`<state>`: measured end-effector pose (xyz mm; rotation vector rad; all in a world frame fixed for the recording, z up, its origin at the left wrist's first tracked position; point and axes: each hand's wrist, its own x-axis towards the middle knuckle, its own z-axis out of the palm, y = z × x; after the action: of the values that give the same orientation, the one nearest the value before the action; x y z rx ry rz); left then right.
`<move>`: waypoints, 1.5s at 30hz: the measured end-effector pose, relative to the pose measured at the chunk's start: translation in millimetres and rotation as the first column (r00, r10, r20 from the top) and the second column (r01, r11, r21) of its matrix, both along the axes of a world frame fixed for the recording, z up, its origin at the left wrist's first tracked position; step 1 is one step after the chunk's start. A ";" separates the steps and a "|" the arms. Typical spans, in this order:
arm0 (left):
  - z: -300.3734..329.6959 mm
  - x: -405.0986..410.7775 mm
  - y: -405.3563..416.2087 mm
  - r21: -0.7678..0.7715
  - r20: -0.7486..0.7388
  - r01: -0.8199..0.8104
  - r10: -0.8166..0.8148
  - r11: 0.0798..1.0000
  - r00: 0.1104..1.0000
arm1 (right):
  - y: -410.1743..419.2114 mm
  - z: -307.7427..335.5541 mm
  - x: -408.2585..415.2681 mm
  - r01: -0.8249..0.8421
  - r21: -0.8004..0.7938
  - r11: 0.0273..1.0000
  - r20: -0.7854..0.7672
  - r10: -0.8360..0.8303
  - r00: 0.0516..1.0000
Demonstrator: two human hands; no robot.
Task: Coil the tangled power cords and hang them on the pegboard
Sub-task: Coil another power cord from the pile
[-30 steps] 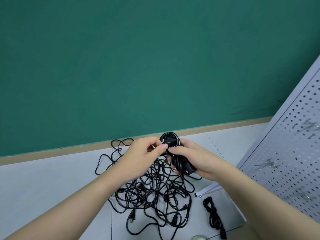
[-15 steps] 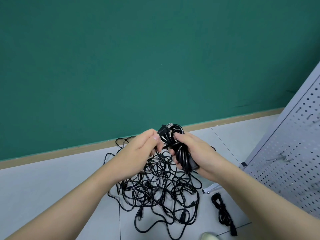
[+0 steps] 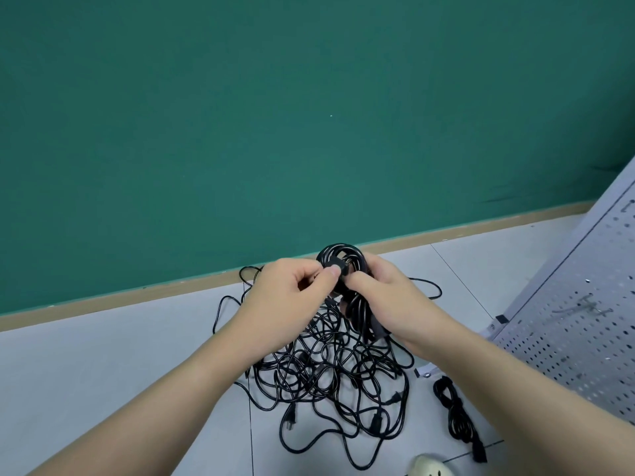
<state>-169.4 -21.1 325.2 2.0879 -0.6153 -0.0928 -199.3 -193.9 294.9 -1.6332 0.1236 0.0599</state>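
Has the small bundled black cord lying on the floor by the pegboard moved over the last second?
No. The small bundled black cord keeps its place beside the grey pegboard's foot and the floor tile seam; only the camera shifted.

Both forearms are bare to the frame edge (no sleeves, rings or watch); left hand (image 3: pixel 292 290) and right hand (image 3: pixel 388 297) have short nails.

It looks like a bare workroom or training space. A plain green wall (image 3: pixel 275 115) meets a pale tiled floor (image 3: pixel 86 372) along a tan baseboard (image 3: pixel 120 297). A grey metal pegboard (image 3: pixel 577 324) with hooks leans at the right, and black power cords (image 3: pixel 330 369) lie heaped on the tiles.
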 end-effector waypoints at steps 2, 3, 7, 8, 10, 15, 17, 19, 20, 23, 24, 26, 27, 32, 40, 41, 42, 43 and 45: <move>-0.8 0.7 -0.6 0.020 0.015 -0.014 0.014 1.000 1.000 | -0.2 -2.3 0.8 -0.017 0.023 1.000 0.007 0.017 1.000; -1.4 1.4 -0.7 0.028 0.020 -0.017 0.016 0.999 1.000 | -0.1 -2.8 0.9 -0.032 0.035 0.999 0.011 0.032 0.999; -1.7 4.5 2.9 0.046 0.029 0.067 -0.069 0.997 0.997 | -2.3 -1.2 -0.2 -0.105 0.005 0.995 0.056 0.104 0.993; -1.4 5.2 4.5 0.052 0.021 0.107 -0.109 0.993 0.994 | -3.4 1.2 -1.5 -0.129 -0.005 0.992 0.056 0.129 0.990; -0.4 5.6 7.9 0.083 0.008 0.169 -0.170 0.982 0.985 | -6.2 2.4 -3.7 -0.183 -0.025 0.983 0.044 0.184 0.982; -1.0 2.1 -0.1 0.153 -0.015 0.096 -0.095 0.984 0.995 | -6.0 1.7 -8.6 -0.157 -0.171 0.973 0.037 0.165 0.986; -3.0 1.7 -4.5 0.182 -0.014 0.024 -0.022 0.983 1.000 | -2.7 0.8 -9.5 -0.111 -0.288 0.951 0.020 0.121 0.992; -5.1 3.5 -7.3 0.203 -0.019 -0.045 0.050 0.978 0.999 | 1.8 1.2 -10.4 -0.069 -0.382 0.921 0.022 0.084 0.996; -6.5 4.4 -8.4 0.213 -0.019 -0.075 0.081 0.974 0.997 | 4.2 0.8 -10.5 -0.043 -0.412 0.910 0.033 0.062 0.998; -11.0 4.4 -12.2 0.246 0.034 -0.150 0.146 0.958 0.989 | 9.8 2.2 -11.2 0.000 -0.475 0.880 0.042 0.023 0.999; -12.2 3.6 -13.7 0.254 0.069 -0.172 0.160 0.952 0.985 | 10.7 2.9 -11.2 0.006 -0.490 0.871 0.040 0.015 0.999; -13.8 2.4 -15.5 0.266 0.133 -0.207 0.177 0.942 0.975 | 11.0 3.8 -10.9 0.024 -0.497 0.867 0.030 -0.011 0.999; -14.4 2.6 -15.8 0.271 0.151 -0.215 0.179 0.938 0.972 | 11.0 4.1 -10.8 0.035 -0.495 0.868 0.025 -0.026 0.999; -15.0 5.8 -19.7 0.253 0.062 -0.200 0.191 0.947 0.980 | 12.2 2.6 -10.9 0.070 -0.548 0.833 0.088 -0.026 0.996; -4.6 7.9 -5.5 0.006 -0.290 0.066 -0.062 0.998 0.955 | 4.7 10.4 -18.7 0.019 -0.522 0.852 0.149 0.069 0.986; -5.2 10.2 -4.0 -0.029 -0.324 0.066 -0.072 0.997 0.943 | 4.8 11.1 -19.5 0.016 -0.529 0.848 0.149 0.074 0.986; -6.2 12.9 -2.5 -0.072 -0.355 0.044 -0.067 0.996 0.932 | 4.8 11.7 -20.2 0.014 -0.535 0.845 0.150 0.079 0.985; -7.9 16.6 -0.9 -0.126 -0.383 0.000 -0.048 0.992 0.922 | 4.9 12.4 -20.6 0.012 -0.537 0.843 0.151 0.082 0.985; -11.6 22.8 2.3 -0.238 -0.436 -0.094 -0.019 0.967 0.900 | 5.9 14.2 -21.5 0.007 -0.529 0.848 0.154 0.087 0.984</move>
<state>-146.7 -18.8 313.6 1.7489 -0.2933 -0.4266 -220.8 -188.0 309.0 -2.1881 -0.0345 -0.0938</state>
